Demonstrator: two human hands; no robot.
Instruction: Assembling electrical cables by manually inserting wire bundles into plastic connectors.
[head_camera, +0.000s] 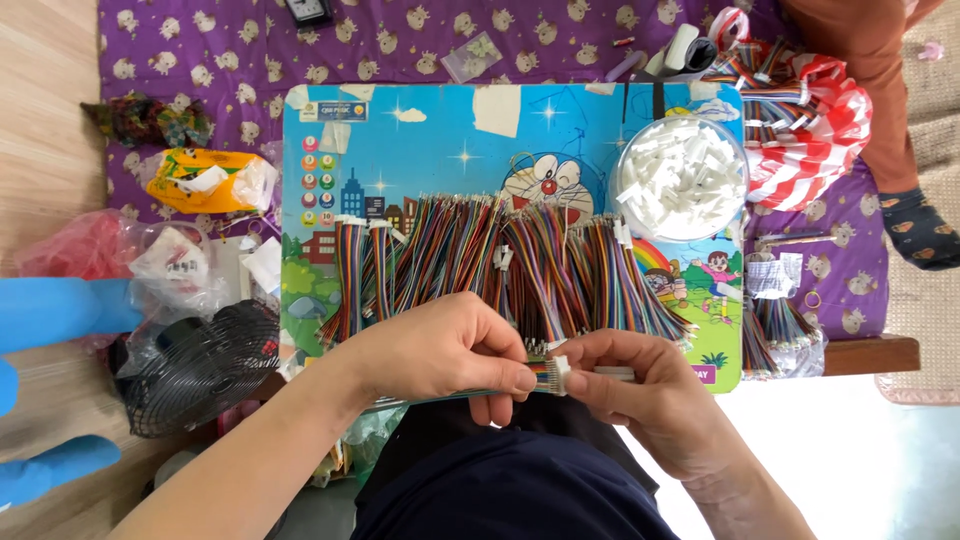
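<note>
Two hands meet low over the desk (310, 130): the left hand (440, 345) pinches a flat ribbon cable (537, 368) by its end, fingers closed tight, while the right hand (640, 385) grips a small white connector (560, 374) against the wire tips. Behind lie the cable rows (500, 265) and a bowl of connectors (680, 178). A skewed push could bend the wires or seat them crooked.

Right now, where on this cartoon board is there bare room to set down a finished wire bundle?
The cartoon board is bare along its top, between the taped paper scraps and the row of wire bundles. Crowded: the bowl of white connectors fills the top right corner, and the left hand and right hand cover the near edge.
</note>
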